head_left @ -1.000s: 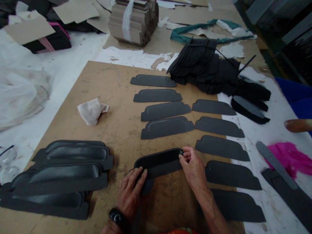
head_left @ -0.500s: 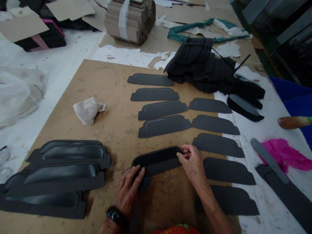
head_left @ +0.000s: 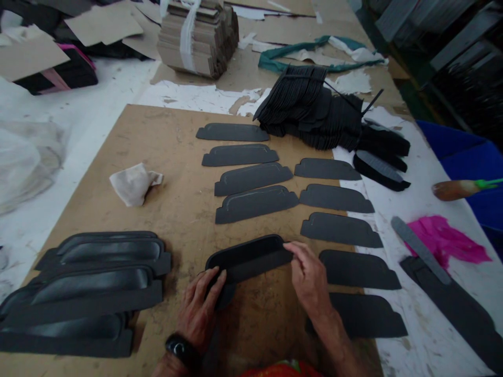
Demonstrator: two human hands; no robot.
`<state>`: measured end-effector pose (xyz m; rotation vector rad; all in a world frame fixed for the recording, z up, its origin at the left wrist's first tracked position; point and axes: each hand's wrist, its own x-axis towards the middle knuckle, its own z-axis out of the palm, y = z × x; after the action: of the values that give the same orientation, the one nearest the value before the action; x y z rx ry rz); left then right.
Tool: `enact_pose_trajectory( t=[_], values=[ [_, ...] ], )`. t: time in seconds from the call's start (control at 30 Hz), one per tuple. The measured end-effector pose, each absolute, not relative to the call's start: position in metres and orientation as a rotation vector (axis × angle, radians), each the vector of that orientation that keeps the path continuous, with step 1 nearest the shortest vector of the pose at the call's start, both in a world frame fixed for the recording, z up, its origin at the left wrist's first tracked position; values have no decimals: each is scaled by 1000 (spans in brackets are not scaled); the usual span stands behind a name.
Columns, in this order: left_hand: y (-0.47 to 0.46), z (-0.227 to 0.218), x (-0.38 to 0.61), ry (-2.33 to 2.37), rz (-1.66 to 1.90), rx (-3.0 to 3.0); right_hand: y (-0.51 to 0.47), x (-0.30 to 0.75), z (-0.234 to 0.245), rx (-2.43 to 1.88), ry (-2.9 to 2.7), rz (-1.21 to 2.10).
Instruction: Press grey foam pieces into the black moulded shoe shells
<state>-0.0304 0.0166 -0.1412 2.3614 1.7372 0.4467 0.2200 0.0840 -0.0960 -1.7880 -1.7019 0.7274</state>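
Observation:
A dark shaped panel [head_left: 247,262] with a raised curved rim lies at a slant on the brown board in front of me. At its left end, my left hand [head_left: 200,298] grips it, the fingers over the edge and the thumb by its front side. My right hand [head_left: 312,277] is closed at the opposite end, with fingertips on the corner of the rim. Part of another dark piece [head_left: 226,297] shows under the left end. To the right of my right hand lie flat dark panels [head_left: 359,269], and more flat panels [head_left: 255,204] lie beyond the held one.
Finished-looking moulded panels [head_left: 94,285] overlap at the left. A crumpled pale cloth [head_left: 135,183] lies on the board [head_left: 168,209]. Bundled black pieces [head_left: 310,107] and tied cardboard [head_left: 198,39] stand at the back. Right: a wooden handle [head_left: 454,190], pink cloth [head_left: 448,238] and grey strip [head_left: 420,248].
My right hand has shifted its hold on the panel's right corner, with the fingers now more bunched. My left hand stays at the left end. The whole view has shifted slightly.

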Motion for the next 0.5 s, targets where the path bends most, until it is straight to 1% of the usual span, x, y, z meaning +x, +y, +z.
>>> enact_pose_trajectory(
  t=[0.07, 0.13, 0.27, 0.5],
  values=[
    [17, -141, -30, 1734, 460, 2369, 75, 209, -98, -1715, -2004, 588],
    [18, -141, -31, 1726, 476, 2372, 68, 201, -103, -1732, -2158, 479],
    [17, -144, -32, 1710, 466, 2371, 63, 197, -110, -1779, -2256, 351],
    [10, -136, -28, 1757, 360, 2422, 69, 201, -100, -1806, -2421, 270]
  ],
)
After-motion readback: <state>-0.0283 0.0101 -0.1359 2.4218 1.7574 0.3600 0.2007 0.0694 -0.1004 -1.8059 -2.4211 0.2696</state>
